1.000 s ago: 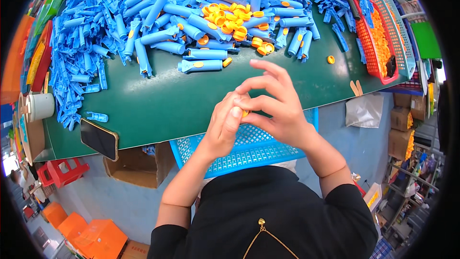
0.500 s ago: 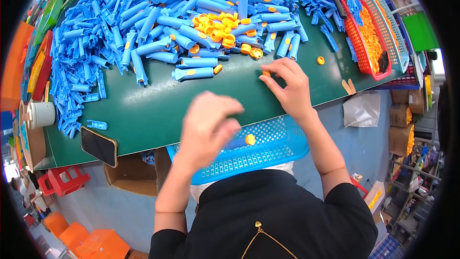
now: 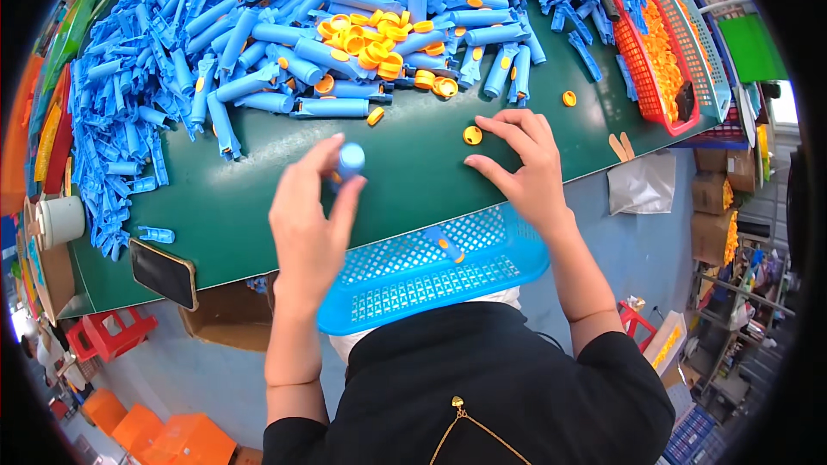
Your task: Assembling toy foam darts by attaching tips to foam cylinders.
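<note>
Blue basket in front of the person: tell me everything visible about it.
The basket is light blue, looks like plastic, open-topped, with a lattice of small holes and a smooth rounded rim. It sits between the table and the black shirt; what supports it is hidden. A blue tube with orange on it lies inside. The left hand and right hand aren't holding it.

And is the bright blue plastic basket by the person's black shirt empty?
No, a long blue plastic tube with orange on it is inside the basket.
</note>
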A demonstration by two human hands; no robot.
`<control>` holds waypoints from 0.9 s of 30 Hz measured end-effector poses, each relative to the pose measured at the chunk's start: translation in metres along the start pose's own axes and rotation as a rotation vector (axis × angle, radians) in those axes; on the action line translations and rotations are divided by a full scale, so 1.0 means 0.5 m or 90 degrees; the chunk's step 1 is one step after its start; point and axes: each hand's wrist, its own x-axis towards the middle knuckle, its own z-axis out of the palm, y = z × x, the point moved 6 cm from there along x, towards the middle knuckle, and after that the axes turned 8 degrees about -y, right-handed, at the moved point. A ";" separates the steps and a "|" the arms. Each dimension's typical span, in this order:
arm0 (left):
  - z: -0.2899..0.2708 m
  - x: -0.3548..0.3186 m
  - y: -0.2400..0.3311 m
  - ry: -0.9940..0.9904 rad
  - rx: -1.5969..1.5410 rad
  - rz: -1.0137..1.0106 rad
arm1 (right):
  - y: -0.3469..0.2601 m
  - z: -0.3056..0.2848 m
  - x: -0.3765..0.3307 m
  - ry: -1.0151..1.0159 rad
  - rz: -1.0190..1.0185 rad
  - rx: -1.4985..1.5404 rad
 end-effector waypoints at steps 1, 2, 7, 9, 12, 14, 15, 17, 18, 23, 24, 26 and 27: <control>0.015 -0.008 0.007 -0.049 -0.069 0.015 | 0.001 0.002 0.001 0.001 0.010 -0.009; 0.031 -0.009 0.017 -0.082 -0.162 0.049 | 0.003 0.003 0.003 0.003 0.019 -0.018; 0.084 -0.012 0.034 -0.093 -0.165 0.112 | -0.034 0.000 0.022 -0.011 -0.055 0.101; 0.081 -0.011 0.038 -0.082 -0.145 0.128 | -0.094 -0.012 0.028 -0.010 -0.132 0.213; 0.082 -0.015 0.043 -0.074 -0.136 0.143 | -0.152 -0.007 0.031 0.011 -0.215 0.206; 0.085 -0.017 0.033 -0.073 -0.135 0.128 | -0.160 0.001 0.035 0.022 -0.209 0.163; 0.085 -0.016 0.033 -0.072 -0.134 0.126 | -0.160 0.004 0.033 0.038 -0.217 0.166; 0.084 -0.014 0.036 -0.074 -0.134 0.145 | -0.164 0.004 0.029 0.029 -0.199 0.165; 0.084 -0.013 0.035 -0.075 -0.134 0.145 | -0.163 0.005 0.028 0.023 -0.178 0.161; 0.088 0.001 0.024 -0.204 -0.231 0.120 | -0.154 0.014 0.026 0.052 -0.178 0.184; 0.088 0.004 0.022 -0.202 -0.231 0.119 | -0.152 0.016 0.024 0.060 -0.175 0.190; 0.105 0.010 0.005 -0.267 -0.524 0.020 | -0.150 0.019 0.023 0.059 -0.181 0.181; 0.123 0.007 0.005 -0.315 -0.651 -0.037 | -0.148 0.019 0.022 0.059 -0.186 0.171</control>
